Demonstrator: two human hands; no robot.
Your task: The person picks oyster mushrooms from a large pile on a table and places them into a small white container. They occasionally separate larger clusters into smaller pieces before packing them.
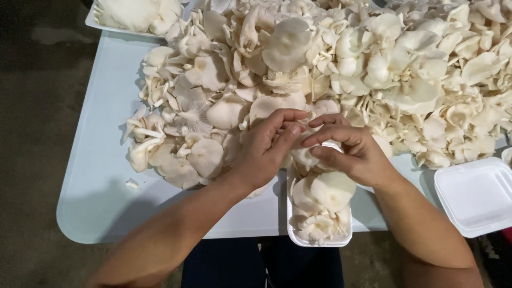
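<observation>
White mushrooms cover your bench; your left hand and right hand both pinch one mushroom directly above the foam tray, each grip closed on it.

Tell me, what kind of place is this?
Probably a mushroom packing spot: a big heap of white mushrooms covers the pale table, and both hands work over a foam tray, with an empty tray nearby.

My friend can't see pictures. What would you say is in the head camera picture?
Two bare hands, the left hand and the right hand, meet over a white foam tray partly filled with white mushrooms. Behind them a big pile of mushrooms covers a pale table. An empty tray sits at the right, and another filled tray at the far left corner.
</observation>
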